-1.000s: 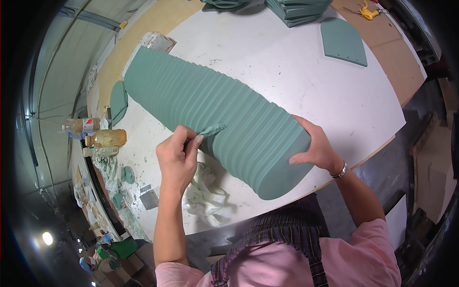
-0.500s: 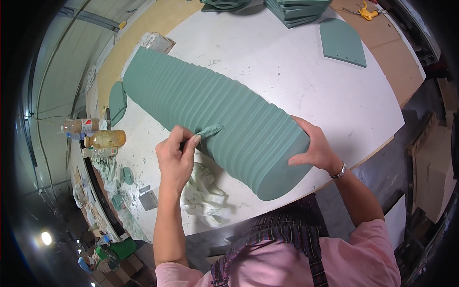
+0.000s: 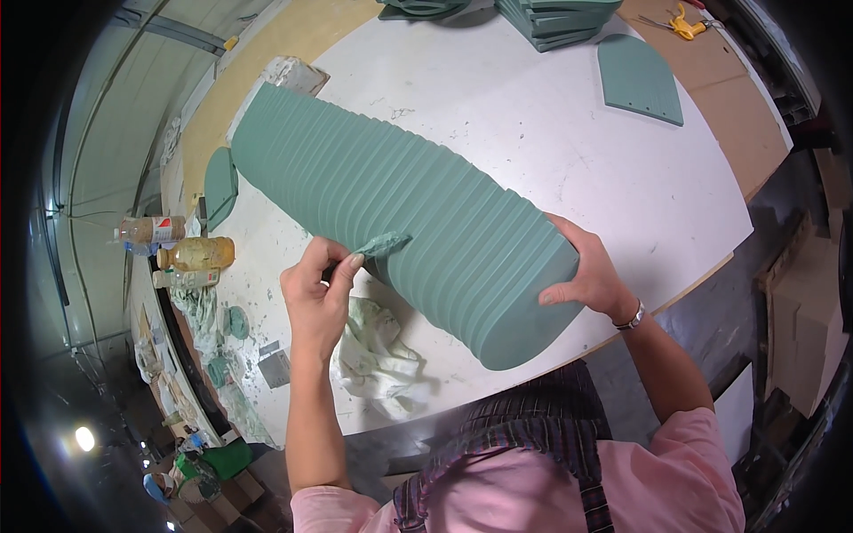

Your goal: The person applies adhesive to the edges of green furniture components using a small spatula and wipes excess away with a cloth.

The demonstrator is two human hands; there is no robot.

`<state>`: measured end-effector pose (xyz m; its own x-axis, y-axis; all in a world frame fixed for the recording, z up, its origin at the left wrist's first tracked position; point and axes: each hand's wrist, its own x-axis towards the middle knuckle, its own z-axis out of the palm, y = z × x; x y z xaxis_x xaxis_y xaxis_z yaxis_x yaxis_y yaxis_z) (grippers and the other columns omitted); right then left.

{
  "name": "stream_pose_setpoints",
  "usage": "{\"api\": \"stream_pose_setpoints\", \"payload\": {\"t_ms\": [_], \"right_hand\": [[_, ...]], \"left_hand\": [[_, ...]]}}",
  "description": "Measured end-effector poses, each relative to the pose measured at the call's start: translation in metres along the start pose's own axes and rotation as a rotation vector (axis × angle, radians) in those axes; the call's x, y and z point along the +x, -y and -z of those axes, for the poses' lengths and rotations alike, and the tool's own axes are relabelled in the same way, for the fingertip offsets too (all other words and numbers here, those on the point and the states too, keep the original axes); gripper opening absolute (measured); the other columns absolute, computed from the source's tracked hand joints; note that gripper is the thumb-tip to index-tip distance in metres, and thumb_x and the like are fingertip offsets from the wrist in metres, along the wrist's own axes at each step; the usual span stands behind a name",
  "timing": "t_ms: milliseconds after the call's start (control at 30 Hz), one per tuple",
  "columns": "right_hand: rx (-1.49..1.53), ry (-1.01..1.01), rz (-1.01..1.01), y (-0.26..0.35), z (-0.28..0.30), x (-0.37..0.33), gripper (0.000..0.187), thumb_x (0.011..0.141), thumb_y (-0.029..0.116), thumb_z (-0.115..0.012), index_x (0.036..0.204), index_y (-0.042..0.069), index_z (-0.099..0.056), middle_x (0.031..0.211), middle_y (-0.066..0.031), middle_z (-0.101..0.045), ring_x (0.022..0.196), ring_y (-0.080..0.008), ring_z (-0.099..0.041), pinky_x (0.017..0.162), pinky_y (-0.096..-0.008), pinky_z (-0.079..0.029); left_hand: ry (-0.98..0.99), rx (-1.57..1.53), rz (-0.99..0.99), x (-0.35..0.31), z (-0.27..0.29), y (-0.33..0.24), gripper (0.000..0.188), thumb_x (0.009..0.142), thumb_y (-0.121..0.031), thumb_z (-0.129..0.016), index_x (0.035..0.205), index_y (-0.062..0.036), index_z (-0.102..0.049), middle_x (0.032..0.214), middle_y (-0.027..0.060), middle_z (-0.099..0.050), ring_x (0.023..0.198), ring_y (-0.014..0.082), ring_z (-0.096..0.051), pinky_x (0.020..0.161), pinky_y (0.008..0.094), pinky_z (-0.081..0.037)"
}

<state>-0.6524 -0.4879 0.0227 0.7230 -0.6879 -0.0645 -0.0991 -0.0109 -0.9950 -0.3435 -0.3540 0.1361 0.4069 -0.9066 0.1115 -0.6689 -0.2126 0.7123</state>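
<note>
A long row of green round-ended panels (image 3: 391, 195) stands on edge, packed face to face, slanting from the far left toward me. My right hand (image 3: 593, 274) grips its near right end, thumb on the end panel's face and fingers behind the edge. At the row's left side, my left hand (image 3: 318, 289) pinches a small crumpled green strip (image 3: 384, 243) between thumb and fingers. The strip's free end lies against the panel edges; whether it is cloth or something else I cannot tell. A stained white rag (image 3: 378, 360) lies below my left hand.
A white block (image 3: 296, 75) sits by the row's far end. Single green panels lie at the right (image 3: 640, 80) and left (image 3: 220, 188). Stacked green panels (image 3: 555, 22) stand at the back, near yellow-handled scissors (image 3: 686, 27). Bottles (image 3: 197, 254) and a grey plate (image 3: 275, 365) are on the left.
My left hand has shifted slightly left and bent the green strip lower along the panel edges. My right hand keeps its grip on the row's end.
</note>
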Motion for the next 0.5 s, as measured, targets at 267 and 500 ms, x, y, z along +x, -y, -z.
{"api": "stream_pose_setpoints", "payload": {"t_ms": [267, 500], "right_hand": [[0.040, 0.005, -0.024, 0.003, -0.002, 0.001, 0.101, 0.059, 0.037, -0.092, 0.141, -0.004, -0.048, 0.127, -0.0181, -0.064, 0.115, -0.0262, -0.063, 0.100, -0.0347, -0.047], [0.009, -0.002, -0.016, 0.003, 0.001, -0.001, 0.100, 0.059, 0.035, -0.091, 0.140, -0.005, -0.049, 0.127, -0.0189, -0.064, 0.115, -0.0263, -0.063, 0.100, -0.0347, -0.047]], "left_hand": [[0.012, -0.010, 0.010, 0.009, -0.015, -0.006, 0.015, 0.088, -0.002, -0.070, 0.082, 0.0002, -0.057, 0.062, 0.0027, -0.055, 0.055, 0.0093, -0.049, 0.054, 0.0242, -0.041], [0.044, -0.407, 0.170, -0.001, 0.000, -0.008, 0.010, 0.088, 0.001, -0.068, 0.098, 0.0009, -0.063, 0.081, 0.0021, -0.061, 0.075, 0.0090, -0.054, 0.071, 0.0236, -0.046]]}}
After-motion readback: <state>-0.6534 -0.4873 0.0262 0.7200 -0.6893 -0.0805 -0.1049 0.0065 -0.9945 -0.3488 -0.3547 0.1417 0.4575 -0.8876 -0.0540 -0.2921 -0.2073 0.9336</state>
